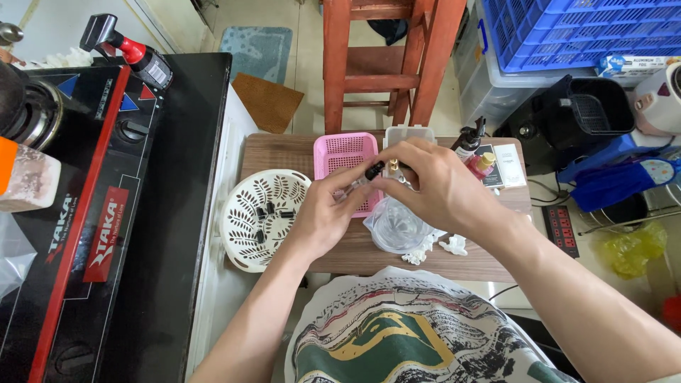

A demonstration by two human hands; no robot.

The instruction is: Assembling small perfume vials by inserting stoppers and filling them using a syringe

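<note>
Nearest the camera: patterned shirt (397, 333), forearms rising from it toward a small wooden table (284, 152).

Left hand (323, 216): over the table's middle, fingers curled, thumb and forefinger pinched on a slim clear tube (352, 190) with a small black cap (374, 170) at its upper end. Tube tilted, cap end up and to the right.

Right hand (436, 186): just beside the left, fingertips pressed together at the cap end of the tube, touching or nearly touching it; exact contact not discernible. Fingers arched downward, palm facing the table.

Directly beneath both hands: clear plastic bag (397, 230) lying on the table, with white crumpled scraps (454, 246) beside its right edge.

Left of the hands: round white basket (237, 220) with leaf-shaped cutouts, containing several small black caps (269, 213).

Behind the hands: pink rectangular basket (345, 152), then a clear lidded box (410, 132), partly hidden by the right hand. To the right: black spray pump (472, 135) and small bottle with yellowish cap (484, 163).

Far left: black stove top (142, 213) with red trim.

Beyond the table: red wooden stool (383, 57), blue crate (582, 28) at upper right.
</note>
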